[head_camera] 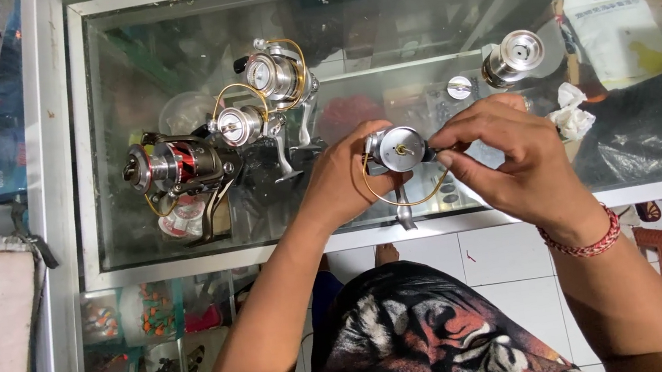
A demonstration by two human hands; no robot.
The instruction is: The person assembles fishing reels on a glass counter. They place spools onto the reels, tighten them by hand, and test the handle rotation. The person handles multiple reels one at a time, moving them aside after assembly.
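Silver spinning reel (399,150) gripped in left hand (343,183) over glass worktop (270,241), right hand (515,157) pinched narrow on its small front knob. Risk judged: knob or loose spool slipping from fingertips, striking glass below, rolling off near edge just under both wrists. Left of left hand, three more reels (219,141) crowded close; beyond right hand, loose spool (514,58), crumpled tissue (570,113); open room only between.

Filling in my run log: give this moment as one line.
left hand: holds silver reel | right hand: fingertips on reel front | surface: glass counter | nearby: three reels, loose spool
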